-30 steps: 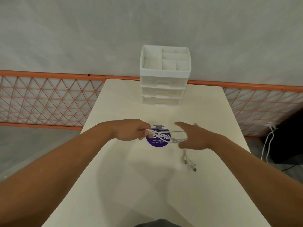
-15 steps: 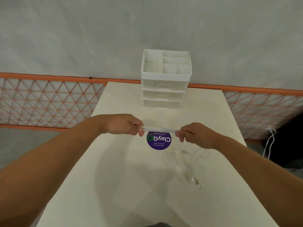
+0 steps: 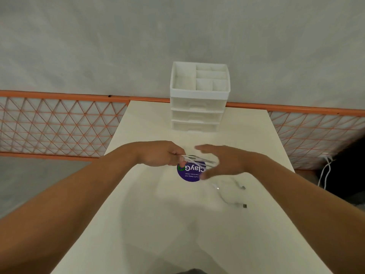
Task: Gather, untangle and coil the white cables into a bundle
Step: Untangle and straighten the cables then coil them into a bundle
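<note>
cables [image 3: 198, 161] pinched by left hand [image 3: 162, 154], seemingly.

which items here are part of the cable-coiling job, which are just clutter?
In the job:
- white cables, strands stretched between both hands, plug ends trailing on the table
- left hand, pinching the strands
- right hand, fingers spread, strands running across it

Just lying about:
- white drawer organiser at the table's far edge
- round purple sticker under the hands
- white cord hanging beyond the table, at right
</note>
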Demonstrator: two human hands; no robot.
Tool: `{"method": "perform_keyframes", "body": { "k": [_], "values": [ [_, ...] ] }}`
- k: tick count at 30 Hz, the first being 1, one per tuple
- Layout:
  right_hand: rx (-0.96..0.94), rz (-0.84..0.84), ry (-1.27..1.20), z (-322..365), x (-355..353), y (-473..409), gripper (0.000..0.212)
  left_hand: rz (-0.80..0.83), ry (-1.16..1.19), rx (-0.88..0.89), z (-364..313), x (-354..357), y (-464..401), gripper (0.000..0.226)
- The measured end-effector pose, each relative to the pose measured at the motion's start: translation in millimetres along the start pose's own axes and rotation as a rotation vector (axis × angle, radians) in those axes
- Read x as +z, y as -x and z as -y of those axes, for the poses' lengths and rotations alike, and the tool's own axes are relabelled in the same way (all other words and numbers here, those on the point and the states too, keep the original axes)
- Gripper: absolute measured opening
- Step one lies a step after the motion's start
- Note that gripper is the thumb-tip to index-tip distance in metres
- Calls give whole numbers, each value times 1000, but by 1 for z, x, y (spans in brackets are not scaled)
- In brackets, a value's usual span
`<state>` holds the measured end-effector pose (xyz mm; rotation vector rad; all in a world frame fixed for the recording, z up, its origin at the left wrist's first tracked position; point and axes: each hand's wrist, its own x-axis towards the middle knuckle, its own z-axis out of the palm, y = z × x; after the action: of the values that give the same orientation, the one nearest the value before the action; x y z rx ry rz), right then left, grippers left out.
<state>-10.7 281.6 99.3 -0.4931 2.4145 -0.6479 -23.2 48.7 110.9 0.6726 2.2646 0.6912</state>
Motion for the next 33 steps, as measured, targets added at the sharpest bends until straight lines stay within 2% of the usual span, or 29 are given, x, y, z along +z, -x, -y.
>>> {"method": "perform_keyframes", "body": {
  "k": [2, 3, 7, 18, 23, 28, 31, 33],
  "values": [
    [-123, -41, -82, 28, 8, -13, 23, -1, -21, 28, -9, 0, -4, 25],
    [-156, -71, -127, 34, 11, -16, 14, -2, -15, 33, -10, -3, -3, 25],
    [-193, -148, -266, 18, 12, -8, 33, -14, 51, 19, 3, -12, 9, 26],
    [43, -263, -158, -40, 2, 14, 36, -19, 50, -62, 35, -20, 28, 26],
    [20, -294, -187, -37, 0, 15, 28, -42, 29, -93, 45, -21, 26, 26],
    [-84, -239, -235, -13, -7, 13, 30, 7, -36, -197, 47, -23, 25, 17],
    [-122, -207, -216, 4, -12, 9, 29, -25, -140, -175, 29, -24, 18, 48],
    [-144, -201, -148, 18, -13, 2, 28, -37, -64, -84, 6, -20, 9, 54]
  ]
}}
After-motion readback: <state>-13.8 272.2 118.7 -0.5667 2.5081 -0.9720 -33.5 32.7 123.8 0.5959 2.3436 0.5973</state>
